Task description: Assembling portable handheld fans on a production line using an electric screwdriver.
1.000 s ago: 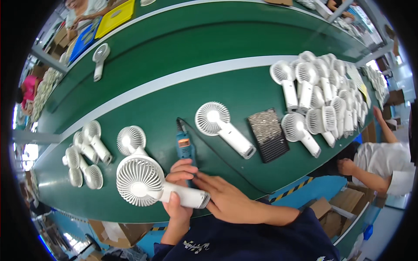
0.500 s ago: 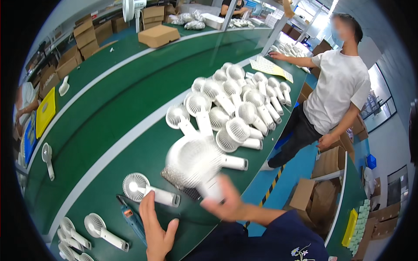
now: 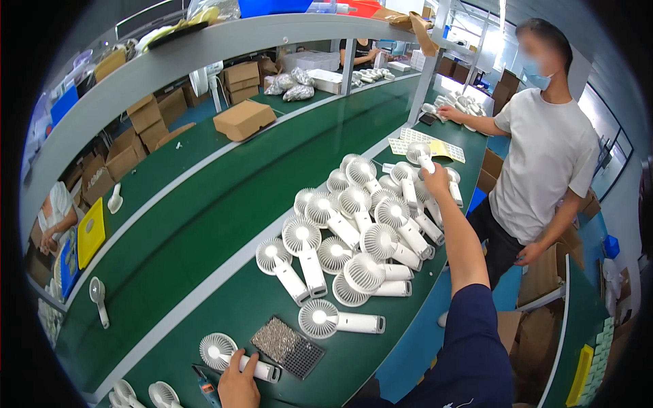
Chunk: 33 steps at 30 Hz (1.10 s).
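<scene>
My right hand [image 3: 439, 182] reaches to the far end of a pile of white handheld fans [image 3: 357, 200], its fingers closed around the handle of one handheld fan [image 3: 417, 152]. At the near edge, my left hand [image 3: 238, 384] has its fingers over the handle of another handheld fan [image 3: 218, 350], which lies on the green bench. A blue-grey electric screwdriver [image 3: 207, 387] lies beside that hand, partly cut off by the lower edge. Next to the fan stands a black grid tray [image 3: 303, 357] partly covered with small metal screws.
Several fans [image 3: 163, 394] lie at the lower left. A green conveyor belt [image 3: 224, 194] runs beyond the bench, with a cardboard box [image 3: 245, 120] past it. Yellow-and-white sheets [image 3: 435, 146] lie behind the pile. A masked person [image 3: 544, 163] stands at the right. An overhead shelf rail [image 3: 272, 34] crosses above.
My right hand has moved from above the screw tray to the far end of the pile, holding a fan. My left hand has gone from spread fingers to the near fan's handle. The view has tilted up.
</scene>
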### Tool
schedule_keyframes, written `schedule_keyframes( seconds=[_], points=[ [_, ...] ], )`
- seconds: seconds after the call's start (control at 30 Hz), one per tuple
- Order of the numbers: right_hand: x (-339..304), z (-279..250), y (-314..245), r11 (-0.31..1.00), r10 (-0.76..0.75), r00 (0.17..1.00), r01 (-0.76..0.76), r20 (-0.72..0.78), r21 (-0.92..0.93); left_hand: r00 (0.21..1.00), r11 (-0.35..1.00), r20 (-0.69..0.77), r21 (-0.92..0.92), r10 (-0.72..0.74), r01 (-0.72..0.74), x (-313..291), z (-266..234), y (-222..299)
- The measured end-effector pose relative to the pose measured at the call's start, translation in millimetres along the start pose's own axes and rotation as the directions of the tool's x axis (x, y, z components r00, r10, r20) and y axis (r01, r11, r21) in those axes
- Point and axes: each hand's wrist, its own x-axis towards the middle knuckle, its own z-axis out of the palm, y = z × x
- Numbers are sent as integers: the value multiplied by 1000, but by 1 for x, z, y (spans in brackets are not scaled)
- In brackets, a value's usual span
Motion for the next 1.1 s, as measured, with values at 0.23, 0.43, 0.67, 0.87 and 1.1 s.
schedule_keyframes(
  seconds=[0.23,0.43,0.67,0.87,1.1],
  points=[
    [7,23,-29,977,177,979,-187,-102,-104,995,988,7,117,96,-96,5,-22,-15],
    [-214,-103,-154,651,-519,789,116,329,750,920,937,-207,189,332,-295,24,-44,-18],
    [-414,-117,-248,777,-612,183,-43,769,628,830,898,-365,42,422,-438,29,-49,-8],
    [-437,-119,-252,626,-744,372,101,555,773,813,890,-400,14,423,-456,5,-52,-31],
    [-446,-117,-276,623,-763,239,24,600,782,779,882,-460,23,427,-470,-18,-51,-41]
  ],
)
